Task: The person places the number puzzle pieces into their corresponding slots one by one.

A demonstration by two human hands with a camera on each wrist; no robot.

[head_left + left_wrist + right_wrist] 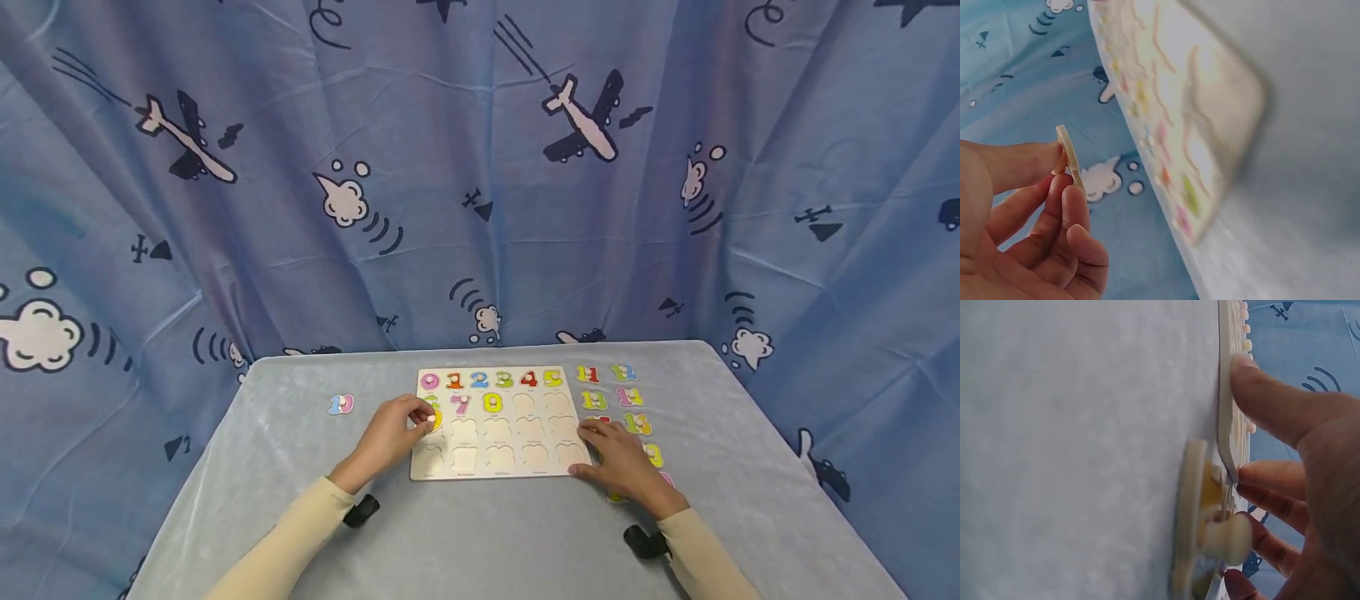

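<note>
Head view: your left hand (392, 430) pinches one piece (438, 422), yellow face toward you; your right hand (626, 462), fingers apart, touches one board (495, 417), long side left-to-right.

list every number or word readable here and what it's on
On pieces set in the board:
"0"
"1"
"2"
"3"
"4"
"5"
"7"
"8"
On loose pieces on the table:
"10"
"11"
"12"
"13"
"14"
"16", probably
Too small: the board's printed labels.
Partly hidden, unclear: pieces by left hand and right hand.
</note>
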